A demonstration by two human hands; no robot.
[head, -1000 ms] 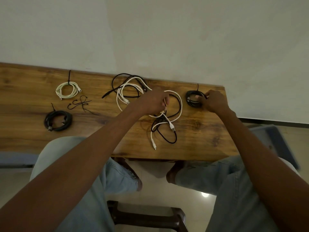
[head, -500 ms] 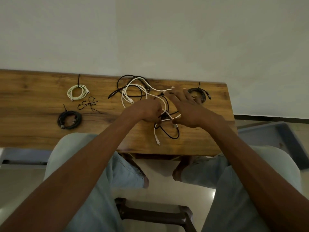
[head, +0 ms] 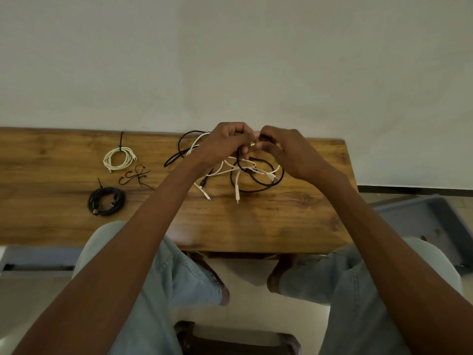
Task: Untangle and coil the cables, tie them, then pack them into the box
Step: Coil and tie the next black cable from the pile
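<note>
A long wooden table (head: 64, 221) with a brown grained top runs along a plain pale wall (head: 230, 60), and the person's knees in light blue jeans (head: 176, 275) show below its near edge. To the right of the grip and lower, on the floor past the table's right end, sits a dark blue-grey open box (head: 419, 213). Both hands meet above the far middle of the table: the left hand (head: 225, 142) has its fingers curled over and pinches strands of the cable tangle, and the right hand (head: 289, 152), knuckle to knuckle with it, has its fingers curled round the same bunch, a dark loop showing at its fingertips. From this grip the tangled bundle of black and white cables (head: 252, 172) hangs down and spreads on the wood just below and toward the person, black loops ringing white strands, with two white plug ends trailing nearest the person; more black and white loops run out to the left behind the left wrist. Well to the left of the grip lies a tied white cable coil (head: 119, 158) with a black tie sticking up from it. Nearer the person and further left lies a tied black cable coil (head: 106, 201). Between these two coils, a small heap of loose black cable ties (head: 135, 176) rests on the wood.
</note>
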